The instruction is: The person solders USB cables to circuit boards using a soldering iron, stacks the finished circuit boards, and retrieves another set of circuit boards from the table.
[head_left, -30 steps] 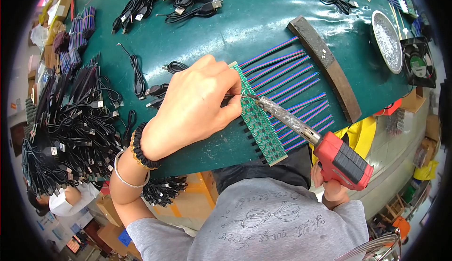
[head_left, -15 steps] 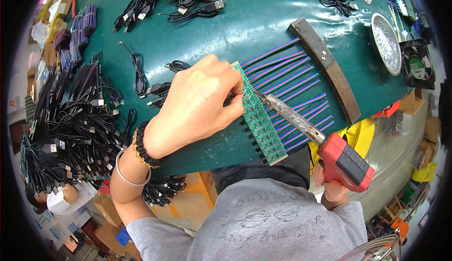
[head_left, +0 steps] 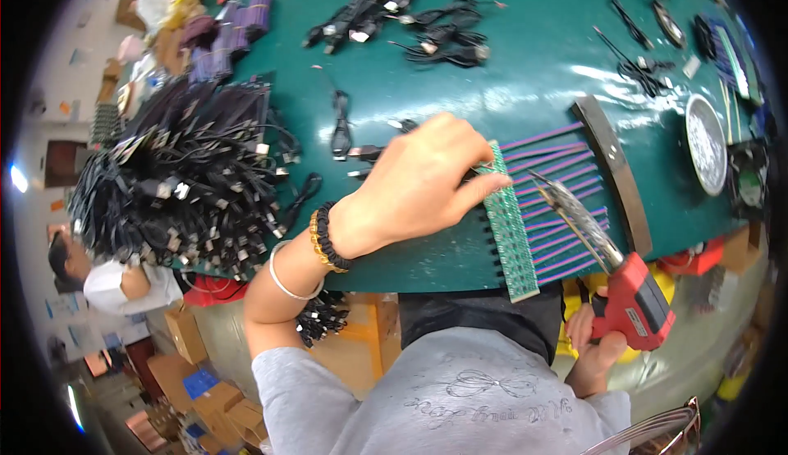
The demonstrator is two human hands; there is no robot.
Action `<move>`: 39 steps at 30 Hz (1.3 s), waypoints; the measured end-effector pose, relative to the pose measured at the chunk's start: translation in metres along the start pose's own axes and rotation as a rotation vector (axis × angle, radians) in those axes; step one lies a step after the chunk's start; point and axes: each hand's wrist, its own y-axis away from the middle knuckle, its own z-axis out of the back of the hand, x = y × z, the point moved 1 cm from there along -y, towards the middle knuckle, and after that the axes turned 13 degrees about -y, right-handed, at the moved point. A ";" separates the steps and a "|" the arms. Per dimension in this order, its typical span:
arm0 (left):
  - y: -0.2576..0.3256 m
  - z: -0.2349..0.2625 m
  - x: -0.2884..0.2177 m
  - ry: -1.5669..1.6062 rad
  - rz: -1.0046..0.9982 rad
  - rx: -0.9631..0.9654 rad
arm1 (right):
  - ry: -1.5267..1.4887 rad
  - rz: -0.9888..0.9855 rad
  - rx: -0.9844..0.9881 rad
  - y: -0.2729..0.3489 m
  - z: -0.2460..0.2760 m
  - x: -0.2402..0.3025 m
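A green circuit board (head_left: 510, 229) lies at the near edge of the tabletop (head_left: 492, 77), wires (head_left: 542, 136) extending rightward; the left hand (head_left: 423, 180) bends its fingers nearly together over the board's upper part, any hold impossible to tell; the right hand (head_left: 597, 358) closes its fingers around a red soldering gun (head_left: 625, 306).

Bright overall, indoor light, fairly even. Strong white glare streaks on the green tabletop (head_left: 525, 69), upper R of frame; fainter sheen nr upper ctr. L hand (head_left: 423, 180), mid-frame, well lit on top w/ pale highlights. Round white light (head_left: 18, 178) at far L & strip light (head_left: 75, 408) at lower L, both blown out. Whole pic soft: circuit board (head_left: 514, 237) & soldering iron (head_left: 636, 303) lack crisp detail, prob. motion blur. Heavy fisheye bend twd rim, esp. L side; corners black, vignetted. Far R edge dim, smeary.
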 end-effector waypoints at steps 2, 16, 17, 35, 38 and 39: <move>0.004 0.016 0.019 -0.342 0.206 -0.224 | -0.046 0.020 0.023 -0.003 0.005 -0.004; 0.028 0.026 0.049 0.019 0.487 -0.375 | 0.007 0.048 0.010 -0.006 -0.004 0.006; 0.028 0.027 0.026 0.013 0.422 -0.344 | 0.014 0.044 -0.013 -0.008 -0.004 0.005; 0.034 -0.027 -0.030 -0.081 0.003 -0.039 | 0.150 -0.059 -0.078 -0.004 -0.016 0.020; 0.032 -0.024 -0.029 -0.034 0.051 0.009 | 0.138 0.041 0.030 -0.001 0.004 0.007; 0.030 -0.024 -0.029 -0.030 0.058 0.005 | 0.072 0.128 0.160 -0.001 0.010 0.004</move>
